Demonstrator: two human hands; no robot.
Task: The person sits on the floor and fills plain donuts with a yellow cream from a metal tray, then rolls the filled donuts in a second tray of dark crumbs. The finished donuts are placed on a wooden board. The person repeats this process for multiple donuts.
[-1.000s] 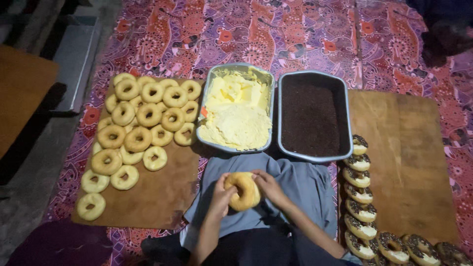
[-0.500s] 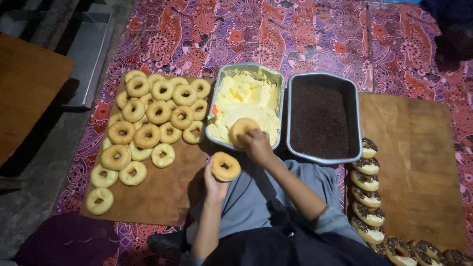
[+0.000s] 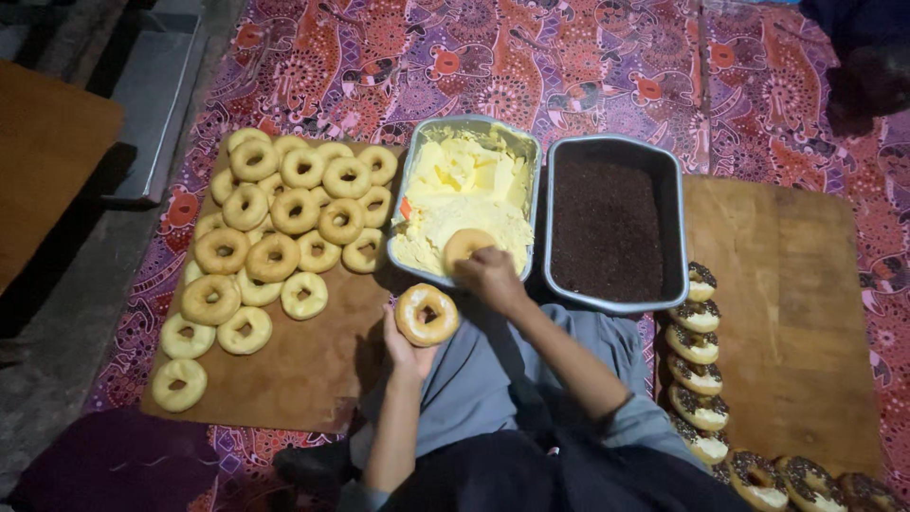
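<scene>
My left hand (image 3: 406, 347) holds a doughnut half (image 3: 427, 315) cut side up, just below the trays. My right hand (image 3: 490, 274) presses another doughnut half (image 3: 464, 246) into the pale yellow cream in the left metal tray (image 3: 417, 163). To its right, a second metal tray (image 3: 673, 190) is filled with dark chocolate sprinkles. Plain ring doughnuts (image 3: 275, 232), several of them, lie in rows on a wooden board (image 3: 313, 370) to the left.
A second wooden board (image 3: 787, 313) on the right carries several finished doughnuts (image 3: 697, 346) topped with sprinkles along its left and bottom edges. Everything rests on a patterned red and purple cloth (image 3: 531, 66). A metal tray (image 3: 152, 104) lies at far left.
Both hands held one doughnut over my lap a second ago. It is now split in two; my right hand has carried one half up into the cream tray, and the left keeps the other.
</scene>
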